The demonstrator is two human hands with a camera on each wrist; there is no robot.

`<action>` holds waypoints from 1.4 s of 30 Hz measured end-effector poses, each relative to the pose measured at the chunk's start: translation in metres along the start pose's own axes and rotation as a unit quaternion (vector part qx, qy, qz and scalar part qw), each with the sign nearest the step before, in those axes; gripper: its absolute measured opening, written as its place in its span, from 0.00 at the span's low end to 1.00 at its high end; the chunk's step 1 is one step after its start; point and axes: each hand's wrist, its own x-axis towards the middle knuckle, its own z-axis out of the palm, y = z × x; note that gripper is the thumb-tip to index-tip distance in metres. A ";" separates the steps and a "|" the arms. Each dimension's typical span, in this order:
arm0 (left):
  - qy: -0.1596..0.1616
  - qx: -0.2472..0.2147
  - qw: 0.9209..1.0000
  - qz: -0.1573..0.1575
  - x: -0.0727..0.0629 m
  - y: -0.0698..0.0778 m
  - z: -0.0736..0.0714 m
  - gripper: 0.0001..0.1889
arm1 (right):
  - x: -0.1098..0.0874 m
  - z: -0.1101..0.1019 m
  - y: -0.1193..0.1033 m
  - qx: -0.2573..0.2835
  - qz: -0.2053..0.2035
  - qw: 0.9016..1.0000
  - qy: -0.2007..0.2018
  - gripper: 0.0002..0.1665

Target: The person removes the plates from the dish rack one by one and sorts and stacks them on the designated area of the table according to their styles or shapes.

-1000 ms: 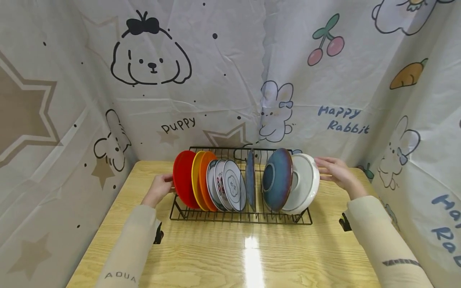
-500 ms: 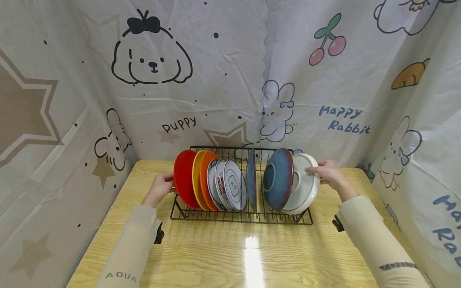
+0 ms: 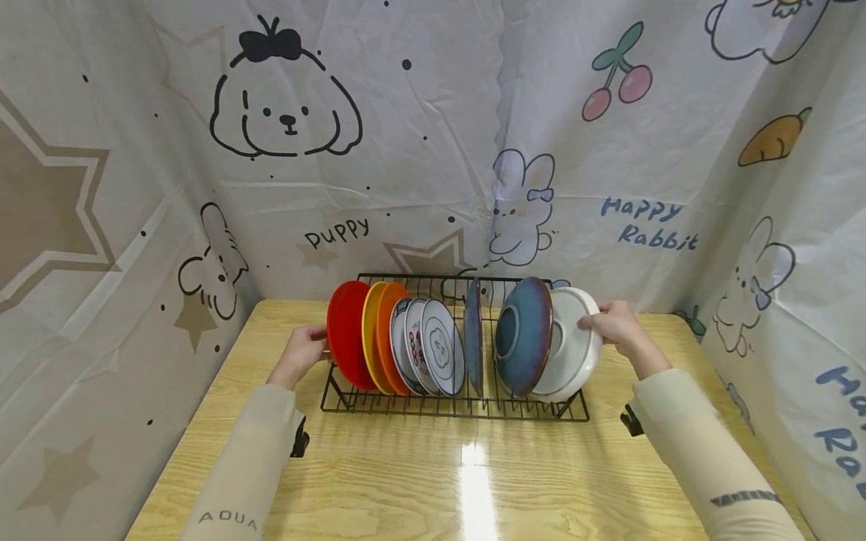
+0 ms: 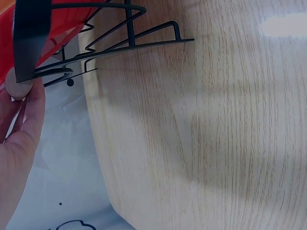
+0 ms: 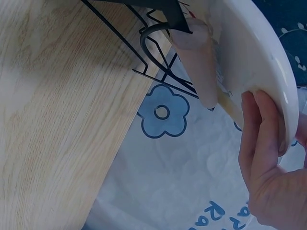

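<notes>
A black wire dish rack [image 3: 406,412] stands on the wooden table, filled with upright dishes. At its left end my left hand [image 3: 303,355] is curled at the rack's wooden handle [image 4: 18,87], beside the red plate [image 3: 349,338]. My right hand [image 3: 619,330] pinches the rim of a white dish [image 3: 575,353] at the right end, thumb on one face and fingers on the other. In the right wrist view, those fingers [image 5: 264,134] lie flat along its side. That dish leans in the rack against a blue-grey bowl [image 3: 517,338].
Between them stand a yellow plate [image 3: 369,338], an orange plate [image 3: 391,338], several patterned white dishes [image 3: 441,347] and a blue plate [image 3: 472,338] seen nearly edge-on. Another wooden handle [image 5: 199,67] is at the rack's right end. A printed curtain [image 3: 433,150] surrounds the table [image 3: 379,473].
My right hand has moved left from beside the white dish and taken hold of its rim. The left hand has stayed at the rack's left end.
</notes>
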 end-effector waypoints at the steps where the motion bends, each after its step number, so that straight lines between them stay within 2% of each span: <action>1: -0.001 0.000 1.000 0.002 0.000 0.001 0.000 0.21 | 0.000 0.001 0.000 0.000 0.001 1.000 0.003 0.27; 11: 0.006 -0.009 1.000 0.014 -0.002 0.002 0.001 0.20 | 0.000 0.001 -0.004 0.006 0.011 1.000 0.008 0.24; 28: 0.008 -0.011 1.000 0.007 -0.003 0.003 0.002 0.21 | -0.001 -0.005 -0.015 0.008 0.000 1.000 -0.008 0.23; 37: 0.011 -0.010 1.000 0.003 -0.001 0.000 0.001 0.21 | -0.002 -0.003 -0.023 0.007 0.006 1.000 -0.004 0.27; 42: 0.009 -0.003 1.000 0.004 0.000 -0.002 0.001 0.20 | -0.001 -0.002 -0.025 0.007 0.007 1.000 -0.001 0.26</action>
